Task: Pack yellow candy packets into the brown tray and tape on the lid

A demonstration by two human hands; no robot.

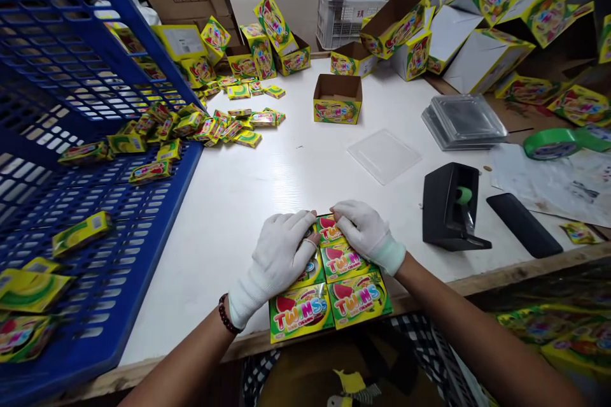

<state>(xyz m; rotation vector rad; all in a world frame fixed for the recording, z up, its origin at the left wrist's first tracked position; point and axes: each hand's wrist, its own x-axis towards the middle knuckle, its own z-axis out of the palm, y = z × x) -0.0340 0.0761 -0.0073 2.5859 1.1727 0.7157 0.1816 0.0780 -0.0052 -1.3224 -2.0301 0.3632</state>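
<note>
Several flat yellow-green candy boxes (pixel 360 299) marked "TWINS" lie side by side in two columns at the table's front edge. My left hand (pixel 281 248), in a white glove with bare fingertips, is curled over the far left part of this group and covers some of it. On the far right part, my right hand (pixel 365 235), gloved the same way, grips the boxes with its fingers bent over the far edge. Both hands touch the boxes, and their fingertips are close together at the far side. The undersides of the boxes are hidden.
A blue plastic basket (pixel 179 203) lies tipped at left, spilling small candy boxes (pixel 210 130). Ahead stands an open display carton (pixel 337 111). A clear plastic sheet (pixel 384 155), stacked clear lids (pixel 463 120), a black tape dispenser (pixel 449 209) and green tape (pixel 551 144) are at right.
</note>
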